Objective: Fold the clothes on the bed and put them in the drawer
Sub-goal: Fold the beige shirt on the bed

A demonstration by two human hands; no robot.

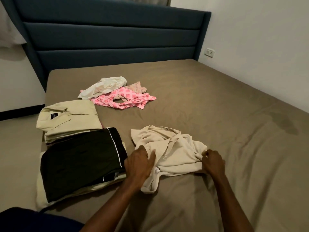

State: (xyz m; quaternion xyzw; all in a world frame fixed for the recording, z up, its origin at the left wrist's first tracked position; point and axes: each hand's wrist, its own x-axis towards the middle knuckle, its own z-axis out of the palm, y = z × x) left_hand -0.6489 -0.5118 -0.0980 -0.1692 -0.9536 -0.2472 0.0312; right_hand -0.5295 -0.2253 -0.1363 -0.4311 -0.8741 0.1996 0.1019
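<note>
A crumpled cream garment (pixel 172 148) lies on the brown bed sheet (pixel 217 101) in front of me. My left hand (pixel 138 163) grips its left edge with curled fingers. My right hand (pixel 213 162) pinches a bunch of the fabric at its right edge. To the left sit two folded piles: a pale yellow collared shirt (pixel 68 118) on top of one, a black garment with white piping (pixel 83 161) on the other. Farther back lie an unfolded white garment (pixel 105 87), a pink patterned one (pixel 125 99) and a small floral piece (pixel 137 87). No drawer is in view.
A dark blue padded headboard (pixel 113 37) stands behind the bed. A white wall with a socket (pixel 210 52) runs along the right side. The floor shows at the left beyond the bed's edge.
</note>
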